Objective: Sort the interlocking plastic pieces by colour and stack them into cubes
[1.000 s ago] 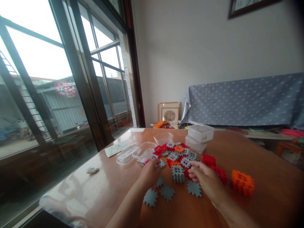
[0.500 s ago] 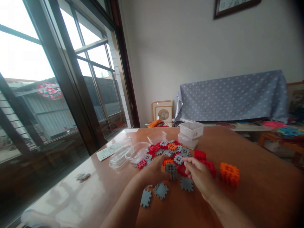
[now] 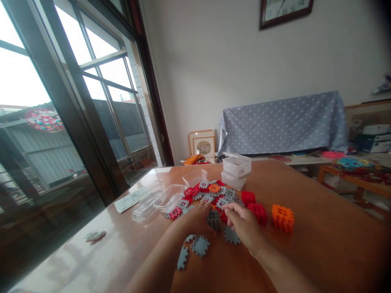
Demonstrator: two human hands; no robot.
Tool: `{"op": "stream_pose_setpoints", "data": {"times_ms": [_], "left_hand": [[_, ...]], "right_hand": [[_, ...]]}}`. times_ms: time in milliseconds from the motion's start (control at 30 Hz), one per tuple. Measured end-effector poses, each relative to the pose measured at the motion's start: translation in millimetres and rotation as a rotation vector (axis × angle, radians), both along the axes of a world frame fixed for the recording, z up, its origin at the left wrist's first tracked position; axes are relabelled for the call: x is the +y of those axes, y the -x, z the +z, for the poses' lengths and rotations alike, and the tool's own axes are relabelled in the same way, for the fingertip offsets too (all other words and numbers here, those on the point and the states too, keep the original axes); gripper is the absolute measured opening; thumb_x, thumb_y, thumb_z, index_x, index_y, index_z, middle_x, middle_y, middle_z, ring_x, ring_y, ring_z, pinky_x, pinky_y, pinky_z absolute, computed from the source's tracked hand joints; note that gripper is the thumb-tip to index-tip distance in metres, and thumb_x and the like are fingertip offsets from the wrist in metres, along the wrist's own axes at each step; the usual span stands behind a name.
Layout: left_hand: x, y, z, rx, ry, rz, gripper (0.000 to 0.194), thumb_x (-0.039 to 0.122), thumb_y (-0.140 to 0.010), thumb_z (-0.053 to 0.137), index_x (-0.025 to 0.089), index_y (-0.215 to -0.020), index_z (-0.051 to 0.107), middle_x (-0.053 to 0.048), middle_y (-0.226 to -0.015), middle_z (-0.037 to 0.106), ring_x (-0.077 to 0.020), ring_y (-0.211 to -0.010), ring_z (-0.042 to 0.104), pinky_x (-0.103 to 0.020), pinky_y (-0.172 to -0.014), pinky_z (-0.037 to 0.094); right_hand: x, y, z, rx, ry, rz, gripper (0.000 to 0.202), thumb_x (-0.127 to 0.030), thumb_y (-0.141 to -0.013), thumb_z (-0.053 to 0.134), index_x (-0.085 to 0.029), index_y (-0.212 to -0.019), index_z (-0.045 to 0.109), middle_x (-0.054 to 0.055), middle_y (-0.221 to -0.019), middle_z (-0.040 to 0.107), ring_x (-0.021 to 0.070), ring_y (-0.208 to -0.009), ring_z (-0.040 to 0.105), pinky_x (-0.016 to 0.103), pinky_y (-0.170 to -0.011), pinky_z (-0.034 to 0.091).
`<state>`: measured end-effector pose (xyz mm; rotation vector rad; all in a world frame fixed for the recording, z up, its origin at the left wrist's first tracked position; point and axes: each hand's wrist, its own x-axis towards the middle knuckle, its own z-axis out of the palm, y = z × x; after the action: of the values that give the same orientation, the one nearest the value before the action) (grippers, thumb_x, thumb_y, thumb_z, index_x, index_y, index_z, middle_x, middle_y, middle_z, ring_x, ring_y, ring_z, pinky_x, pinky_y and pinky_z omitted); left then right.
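Observation:
My left hand (image 3: 198, 219) curls round the left side of a stack of dark grey waffle blocks (image 3: 213, 220), its thumb low and fingers above. To the right, my right hand (image 3: 242, 221) is closed in a pinch; a light grey waffle block (image 3: 223, 202) lies right at its fingertips, and I cannot tell whether it is gripped. Behind both hands spreads a pile of red, grey and orange waffle blocks (image 3: 204, 187). A flat grey tile (image 3: 231, 235) lies partly under my right hand. Nearer me lie another grey tile (image 3: 200, 245) and a grey piece (image 3: 182, 258) partly covered by my left arm.
Right of the pile stand red block stacks (image 3: 257, 213) and an orange stack (image 3: 282, 218). Clear plastic tubs (image 3: 169, 198) and a paper sheet (image 3: 126, 202) lie left. Stacked white boxes (image 3: 236, 166) stand behind. A small crumpled item (image 3: 94, 235) sits on the table (image 3: 308, 252).
The view has turned slightly to the right. My right hand has come a little closer to my left hand. My left arm covers more of the near grey piece.

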<state>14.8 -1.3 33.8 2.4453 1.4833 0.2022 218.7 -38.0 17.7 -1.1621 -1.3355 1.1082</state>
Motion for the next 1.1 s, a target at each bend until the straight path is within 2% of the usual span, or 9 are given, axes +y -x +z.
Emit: {"op": "stream_pose_setpoints", "data": {"times_ms": [300,467,600,933,1100], "left_hand": [[4.3,-3.5,0.5,0.043,0.059,0.001,0.078,0.054,-0.052,0.086,0.021,-0.117,0.057,-0.011,-0.12,0.061,-0.0355,-0.115,0.058,-0.038,-0.091,0.049],[7.9,-4.1,-5.4,0.091,0.037,-0.012,0.071,0.053,-0.055,0.085,0.021,-0.112,0.058,-0.011,-0.12,0.061,-0.0339,-0.114,0.058,-0.038,-0.095,0.048],[9.7,-4.9,-7.2,0.115,0.032,-0.016,0.073,0.057,-0.054,0.085,0.021,-0.112,0.058,-0.011,-0.12,0.061,-0.0331,-0.113,0.058,-0.039,-0.096,0.048],[7.6,-8.1,-5.8,0.129,0.041,0.027,0.07,0.049,-0.052,0.086,0.023,-0.112,0.06,-0.009,-0.118,0.062,-0.0332,-0.109,0.059,-0.039,-0.093,0.048],[7.8,-7.7,-9.8,0.154,-0.001,0.007,0.069,0.049,-0.053,0.085,0.021,-0.112,0.06,-0.012,-0.121,0.06,-0.0342,-0.109,0.058,-0.042,-0.094,0.048]], "right_hand": [[-1.3,-5.6,8.4,0.086,-0.025,-0.061,0.037,-0.052,-0.08,0.061,-0.02,-0.093,0.072,-0.003,-0.057,0.058,0.0154,-0.053,0.051,0.026,-0.053,0.04],[-2.0,-8.1,12.5,0.142,-0.033,-0.102,0.041,-0.055,-0.08,0.062,-0.019,-0.097,0.072,-0.002,-0.058,0.058,0.015,-0.053,0.051,0.026,-0.052,0.04],[-2.6,-11.0,16.3,0.173,-0.041,-0.132,0.045,-0.056,-0.078,0.064,-0.018,-0.1,0.072,-0.001,-0.06,0.059,0.0146,-0.054,0.051,0.025,-0.052,0.04],[-3.5,-10.1,19.0,0.16,-0.028,-0.131,0.046,-0.059,-0.076,0.064,-0.019,-0.095,0.072,-0.002,-0.058,0.059,0.0151,-0.053,0.051,0.026,-0.051,0.039],[-3.7,-11.3,20.2,0.149,-0.041,-0.148,0.048,-0.061,-0.077,0.063,-0.018,-0.097,0.072,-0.001,-0.058,0.059,0.0159,-0.055,0.052,0.027,-0.053,0.041]]}}
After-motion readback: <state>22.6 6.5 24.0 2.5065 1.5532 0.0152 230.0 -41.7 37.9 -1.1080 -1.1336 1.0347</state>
